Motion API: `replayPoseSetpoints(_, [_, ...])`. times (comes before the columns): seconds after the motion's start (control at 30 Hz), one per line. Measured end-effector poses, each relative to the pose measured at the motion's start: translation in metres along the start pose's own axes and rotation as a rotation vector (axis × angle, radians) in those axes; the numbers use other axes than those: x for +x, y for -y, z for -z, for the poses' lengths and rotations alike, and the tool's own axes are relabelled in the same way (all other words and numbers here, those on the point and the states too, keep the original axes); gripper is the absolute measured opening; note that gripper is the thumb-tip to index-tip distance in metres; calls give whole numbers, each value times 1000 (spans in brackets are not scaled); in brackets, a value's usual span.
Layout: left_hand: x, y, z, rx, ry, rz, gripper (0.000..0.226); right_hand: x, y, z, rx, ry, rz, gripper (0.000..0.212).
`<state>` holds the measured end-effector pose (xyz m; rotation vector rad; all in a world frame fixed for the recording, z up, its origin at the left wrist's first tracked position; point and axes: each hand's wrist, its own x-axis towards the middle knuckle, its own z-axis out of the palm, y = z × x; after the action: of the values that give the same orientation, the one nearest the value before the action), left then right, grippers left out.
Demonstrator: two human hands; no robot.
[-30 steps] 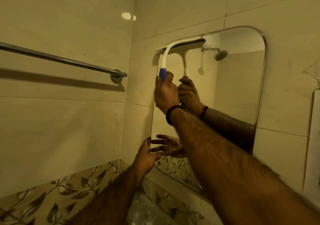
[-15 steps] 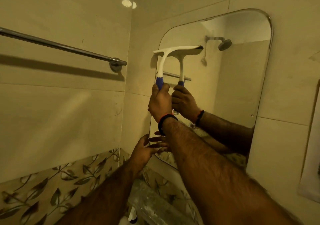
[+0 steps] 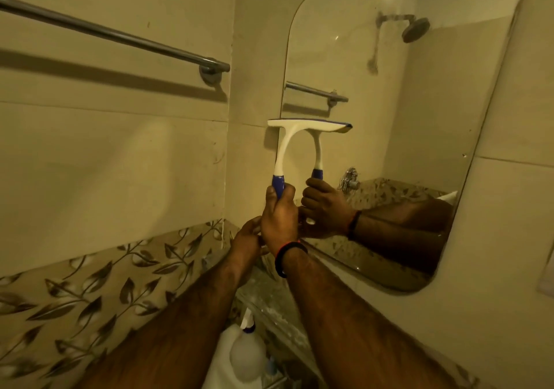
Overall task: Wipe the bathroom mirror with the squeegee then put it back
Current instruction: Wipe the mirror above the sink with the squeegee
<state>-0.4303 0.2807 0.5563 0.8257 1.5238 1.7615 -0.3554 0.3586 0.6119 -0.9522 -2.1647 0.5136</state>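
A white squeegee with a blue grip stands upright against the rounded wall mirror, its blade pressed flat on the glass near the mirror's left edge, about halfway down. My right hand is wrapped around the blue grip from below. My left hand sits just behind and to the left of the right one, by the mirror's lower left corner; its fingers are mostly hidden. The glass reflects the squeegee and my hands.
A steel towel bar runs along the left wall above a band of leaf-patterned tiles. Below my arms stands a white spray bottle on a ledge. The mirror reflects a shower head.
My right hand has drawn the squeegee down the left side of the mirror from near its top to about mid-height. My left hand has stayed near the lower left corner.
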Motion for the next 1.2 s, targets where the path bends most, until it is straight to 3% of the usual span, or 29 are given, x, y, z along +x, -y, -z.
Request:
replayPoseSetpoints(0.03, [0,2,1,-20,10,25,28,-2,-9,6,-89,-1,79,38])
replayPoseSetpoints(0.07, [0,4,2,-47,20,46,26,-12,-6,22,-29,-88,278,48])
replayPoseSetpoints(0.1, [1,5,4,-73,27,53,26,-20,-1,26,8,-207,529,58])
replayPoseSetpoints(0.13, [1,7,7,-107,29,58,26,-30,6,19,113,-432,602,55])
replayPoseSetpoints(0.2, [-1,9,12,-188,32,79,31,-56,22,-8,369,-537,403,36])
replayPoseSetpoints(0.27, [-4,10,15,-217,18,95,39,-66,29,-49,556,-275,-25,26])
replayPoseSetpoints(0.3, [-4,12,18,-174,-2,78,39,-63,18,-59,612,-183,-149,23])
replayPoseSetpoints(0.47, [-5,19,30,-34,-41,8,45,-71,13,-76,622,-189,-203,21])
replayPoseSetpoints(1.2, [-28,31,44,-75,-43,58,34,-133,3,-118,703,-159,-354,19])
